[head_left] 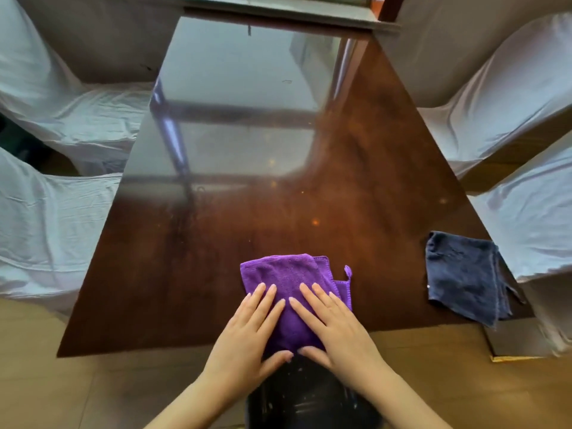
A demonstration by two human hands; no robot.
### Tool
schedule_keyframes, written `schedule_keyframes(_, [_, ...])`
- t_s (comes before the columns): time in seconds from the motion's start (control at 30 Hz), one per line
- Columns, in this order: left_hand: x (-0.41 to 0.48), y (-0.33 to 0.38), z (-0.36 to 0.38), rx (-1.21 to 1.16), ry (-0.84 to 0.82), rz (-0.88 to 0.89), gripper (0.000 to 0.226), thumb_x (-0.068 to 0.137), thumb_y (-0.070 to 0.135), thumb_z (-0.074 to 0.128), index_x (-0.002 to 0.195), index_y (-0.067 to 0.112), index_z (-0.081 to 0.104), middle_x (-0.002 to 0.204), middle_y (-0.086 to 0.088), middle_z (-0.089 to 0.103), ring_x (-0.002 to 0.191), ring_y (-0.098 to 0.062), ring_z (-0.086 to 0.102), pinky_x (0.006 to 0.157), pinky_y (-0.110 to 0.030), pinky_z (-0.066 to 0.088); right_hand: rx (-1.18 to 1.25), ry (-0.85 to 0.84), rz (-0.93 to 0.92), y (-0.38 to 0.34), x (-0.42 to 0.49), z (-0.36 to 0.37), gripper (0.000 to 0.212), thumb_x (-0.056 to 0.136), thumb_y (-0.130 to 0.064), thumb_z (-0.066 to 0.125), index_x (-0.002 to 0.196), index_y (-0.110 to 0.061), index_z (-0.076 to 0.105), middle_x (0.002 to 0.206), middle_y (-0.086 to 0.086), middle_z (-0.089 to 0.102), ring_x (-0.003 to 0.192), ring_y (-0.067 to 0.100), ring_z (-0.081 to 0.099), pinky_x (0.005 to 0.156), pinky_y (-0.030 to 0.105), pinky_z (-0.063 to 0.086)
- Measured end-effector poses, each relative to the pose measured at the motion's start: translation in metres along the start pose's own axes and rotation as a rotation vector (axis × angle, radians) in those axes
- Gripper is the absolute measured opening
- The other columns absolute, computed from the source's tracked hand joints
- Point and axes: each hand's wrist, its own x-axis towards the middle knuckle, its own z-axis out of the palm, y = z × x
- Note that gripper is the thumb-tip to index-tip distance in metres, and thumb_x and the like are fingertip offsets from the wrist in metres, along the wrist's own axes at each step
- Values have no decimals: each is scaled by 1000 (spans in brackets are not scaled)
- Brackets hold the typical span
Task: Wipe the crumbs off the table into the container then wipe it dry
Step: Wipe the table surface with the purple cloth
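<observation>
A folded purple cloth (288,277) lies at the near edge of the glossy dark wooden table (216,243). My left hand (250,329) and my right hand (334,326) press flat on it side by side, fingers spread, thumbs hooked over the table's edge. Directly below that edge, between my forearms, stands a black container (303,400) lined with a dark bag, with pale specks inside. A few tiny crumbs (315,222) show on the tabletop beyond the cloth. A folded dark blue cloth (464,274) lies at the table's near right corner.
Chairs in white covers stand on the left (46,196) and on the right (526,196) of the table. A window sill (278,13) borders the far edge. A dark flat box (520,339) sits on the floor by the right corner.
</observation>
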Motion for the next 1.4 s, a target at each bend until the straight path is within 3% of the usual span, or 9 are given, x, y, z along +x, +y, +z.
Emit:
schedule_keyframes(0.13, [6, 11, 9, 65, 8, 0, 83, 52, 44, 84, 123, 9, 58, 130, -13, 57, 122, -30, 52, 113, -36, 6, -11, 92, 7, 3, -8, -3, 73, 71, -40, 75, 135, -27, 42, 141, -2, 48, 129, 17, 44, 101, 33, 42])
schedule_keyframes(0.2, [8, 15, 15, 162, 61, 51, 79, 49, 40, 86, 116, 6, 63, 123, -16, 62, 115, -32, 58, 110, -38, 26, 62, 121, 17, 6, -14, -2, 68, 72, -29, 77, 133, -25, 47, 138, -1, 51, 127, 18, 47, 99, 34, 47])
schedule_keyframes(0.27, [11, 21, 18, 249, 122, 102, 59, 62, 36, 76, 111, 5, 66, 118, -17, 65, 109, -34, 62, 94, -44, 47, 146, 120, 18, 10, -20, -2, 62, 79, -20, 71, 134, -23, 44, 141, -1, 47, 132, 17, 41, 104, 37, 41])
schedule_keyframes(0.37, [17, 35, 16, 296, 145, 118, 44, 73, 26, 46, 104, 7, 70, 109, -16, 70, 102, -32, 66, 80, -44, 55, 335, 117, 51, 21, -31, -5, 51, 90, -14, 54, 137, -26, 39, 148, -5, 36, 139, 10, 27, 115, 31, 24])
schedule_keyframes(0.5, [46, 64, -4, 94, 83, 78, 44, 51, 21, 84, 94, 16, 74, 90, -1, 76, 78, -18, 73, 49, -23, 56, 561, 202, 133, 53, -42, -32, 39, 88, -13, 53, 125, -25, 53, 132, -4, 57, 124, 9, 49, 106, 25, 37])
schedule_keyframes(0.57, [76, 85, -24, 5, 59, 23, 37, 58, 24, 75, 95, 21, 70, 86, 5, 75, 69, -16, 71, 40, -22, 51, 594, 256, 145, 80, -45, -54, 36, 86, -10, 54, 120, -21, 57, 124, -2, 62, 116, 11, 54, 102, 24, 39])
schedule_keyframes(0.73, [183, 139, -58, -72, 98, 1, 36, 86, 32, 49, 122, 33, 49, 119, 6, 61, 106, -22, 59, 78, -36, 51, 618, 405, 201, 173, -38, -118, 30, 84, -3, 56, 112, -13, 61, 113, 5, 67, 105, 16, 60, 93, 19, 41])
schedule_keyframes(1.13, [400, 212, -69, -91, 314, -11, 36, 85, 14, 51, 119, 23, 56, 119, -4, 64, 107, -30, 55, 79, -41, 48, 491, 613, 182, 373, 18, -192, 30, 86, -11, 59, 115, -17, 62, 114, 7, 68, 106, 22, 59, 91, 29, 44])
schedule_keyframes(1.4, [391, 217, 27, -45, -174, -86, 46, 90, 29, 50, 134, 19, 43, 143, -8, 45, 134, -26, 36, 105, -41, 37, 458, 100, 166, 421, 3, -110, 40, 86, -17, 63, 125, -12, 55, 133, 9, 56, 125, 23, 49, 104, 25, 30])
